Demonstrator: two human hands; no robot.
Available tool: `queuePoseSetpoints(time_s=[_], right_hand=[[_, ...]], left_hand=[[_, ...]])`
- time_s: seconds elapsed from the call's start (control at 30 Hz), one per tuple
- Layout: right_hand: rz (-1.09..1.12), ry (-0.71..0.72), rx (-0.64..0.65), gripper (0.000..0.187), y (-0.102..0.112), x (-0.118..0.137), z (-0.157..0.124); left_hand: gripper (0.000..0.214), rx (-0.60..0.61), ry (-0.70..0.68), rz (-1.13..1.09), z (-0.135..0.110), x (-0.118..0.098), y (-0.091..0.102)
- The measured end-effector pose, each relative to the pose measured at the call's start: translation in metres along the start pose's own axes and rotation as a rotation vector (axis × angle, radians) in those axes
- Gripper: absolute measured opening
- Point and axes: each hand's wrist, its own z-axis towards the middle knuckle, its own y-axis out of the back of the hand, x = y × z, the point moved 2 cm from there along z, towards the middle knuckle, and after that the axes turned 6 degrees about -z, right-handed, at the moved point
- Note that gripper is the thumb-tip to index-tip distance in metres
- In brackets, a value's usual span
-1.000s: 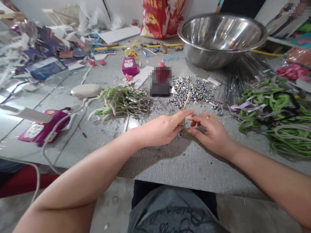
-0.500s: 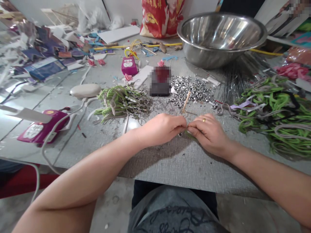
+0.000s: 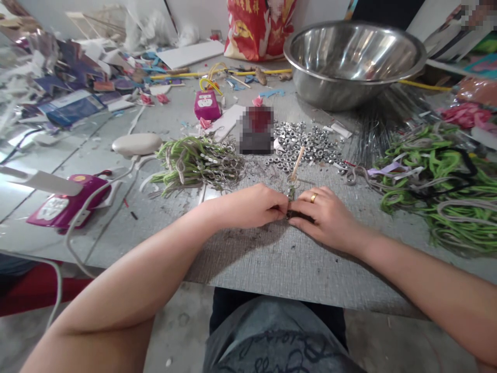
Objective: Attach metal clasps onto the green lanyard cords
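Note:
A short green and grey cord (image 3: pixel 291 193) runs down from a metal ring (image 3: pixel 291 179), which lies at the foot of a slanted wooden stick (image 3: pixel 298 160). My left hand (image 3: pixel 254 207) is closed, its thumb and forefinger pinching the cord below the ring. Right against it, my right hand (image 3: pixel 330 217), with a gold ring on one finger, has its thumb and forefinger bent around the cord's lower part. A small dark bit shows between the fingertips; most of what they grip is hidden. Loose metal nuts (image 3: pixel 306 145) are heaped just beyond my hands.
Bundled green and grey cords with metal ends (image 3: pixel 194 163) lie left, a larger cord pile (image 3: pixel 438 186) right. A steel basin (image 3: pixel 355 96) stands at the back beside a red bag (image 3: pixel 258 31). Purple power blocks (image 3: pixel 70 204), a white cable and paper scraps occupy the left side.
Both hands have shifted slightly left and down the cord. The metal ring and upper cord now show more clearly. My right thumb and forefinger are further apart.

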Motion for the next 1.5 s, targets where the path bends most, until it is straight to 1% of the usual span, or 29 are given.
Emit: queuePoseSetpoints(time_s=[0.33,0.5,0.63,0.73,0.87,1.03,1.1,1.2,1.37,1.5], right_hand=[[-0.016,0.014,0.004,0.017,0.0004,0.0013,-0.0012],[-0.067,0.015,0.020,0.022,0.0015,0.0018,-0.0014],[-0.075,0.009,0.028,0.018,0.0009,0.0018,-0.0005],[-0.012,-0.008,0.030,0.016,0.0009,0.0002,-0.0002],[0.116,-0.053,-0.001,0.012,0.0030,-0.0034,-0.0009],[0.188,-0.128,0.022,0.008,0.0061,-0.0057,-0.0010],[0.198,-0.131,0.029,0.008,0.0066,-0.0055,-0.0006],[0.177,-0.109,0.020,0.011,0.0055,-0.0051,-0.0006],[0.055,-0.057,-0.044,0.028,0.0024,-0.0026,-0.0028],[-0.035,-0.024,-0.054,0.028,0.0012,0.0015,-0.0033]], left_hand=[[0.016,0.002,0.047,0.020,0.0028,0.0012,-0.0010],[0.016,-0.001,0.052,0.022,0.0035,0.0016,-0.0015],[0.017,-0.003,0.062,0.035,0.0039,0.0011,-0.0018],[0.017,-0.019,0.066,0.026,0.0041,0.0013,-0.0021],[0.016,-0.062,0.067,-0.010,0.0044,0.0033,-0.0024],[0.016,-0.097,0.078,-0.044,0.0052,0.0046,-0.0030],[0.016,-0.112,0.092,-0.047,0.0055,0.0044,-0.0032],[0.015,-0.128,0.117,-0.038,0.0057,0.0042,-0.0029],[0.016,-0.088,0.096,-0.040,0.0053,0.0049,-0.0029],[0.015,-0.091,0.095,-0.066,0.0053,0.0050,-0.0020]])
